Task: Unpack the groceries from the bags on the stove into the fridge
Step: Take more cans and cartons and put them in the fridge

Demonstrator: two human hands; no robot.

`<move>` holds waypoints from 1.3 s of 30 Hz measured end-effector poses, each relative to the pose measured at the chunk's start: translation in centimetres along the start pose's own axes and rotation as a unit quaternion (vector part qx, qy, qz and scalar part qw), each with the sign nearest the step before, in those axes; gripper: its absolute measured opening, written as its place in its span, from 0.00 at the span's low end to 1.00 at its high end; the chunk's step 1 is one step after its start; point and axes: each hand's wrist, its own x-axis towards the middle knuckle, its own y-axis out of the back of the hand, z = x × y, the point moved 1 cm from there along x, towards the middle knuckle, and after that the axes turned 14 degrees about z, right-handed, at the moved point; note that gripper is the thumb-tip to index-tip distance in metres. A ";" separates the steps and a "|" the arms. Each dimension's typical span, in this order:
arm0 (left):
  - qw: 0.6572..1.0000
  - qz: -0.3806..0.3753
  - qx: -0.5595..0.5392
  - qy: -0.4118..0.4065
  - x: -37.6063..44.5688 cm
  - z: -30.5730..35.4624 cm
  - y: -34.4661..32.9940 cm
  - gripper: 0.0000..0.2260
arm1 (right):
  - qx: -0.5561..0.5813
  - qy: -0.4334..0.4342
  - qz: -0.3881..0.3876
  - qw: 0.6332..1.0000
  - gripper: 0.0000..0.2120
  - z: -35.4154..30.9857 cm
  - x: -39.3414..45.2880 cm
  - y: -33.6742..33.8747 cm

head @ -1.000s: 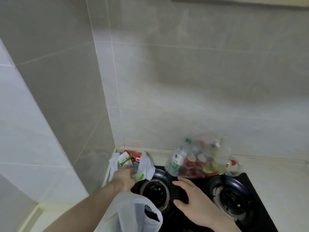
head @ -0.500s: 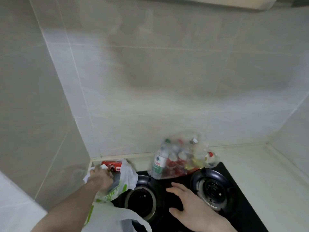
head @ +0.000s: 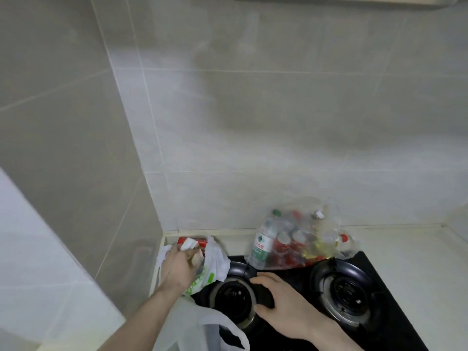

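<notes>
A black two-burner gas stove (head: 395,323) sits in the counter's corner. On its far left stands a white and green plastic bag (head: 215,267) with a red pack (head: 196,240) at its back. My left hand (head: 176,268) reaches into this bag with its fingers around a small carton (head: 188,243). At the back of the stove, a clear plastic bag (head: 301,239) holds a green-labelled water bottle (head: 263,243), red cans and other bottles. My right hand (head: 286,307) lies flat and open on the stove between the burners. A third white bag (head: 192,330) hangs under my left forearm.
Grey tiled walls close the corner at left and behind the stove. A pale counter (head: 417,262) runs to the right of the stove. The edge of a range hood (head: 354,0) shows at the top.
The view swung right and back left. My left hand went deeper into the white and green bag and the carton it holds sank lower. My right hand stayed flat on the stove.
</notes>
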 end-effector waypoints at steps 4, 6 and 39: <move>0.977 0.083 -0.193 -0.040 -1.3 3.3 3.3 0.19 | 0.044 -0.021 0.018 0.999 0.33 -1.2 1.8 -0.5; 0.951 0.030 -0.306 -0.029 -2.0 5.4 5.5 0.20 | 0.072 -0.025 0.039 0.996 0.35 -1.7 2.5 -0.7; 0.919 -0.163 -0.216 0.288 11.6 -4.1 -9.5 0.11 | 0.152 -0.205 0.157 0.954 0.17 2.6 2.2 0.7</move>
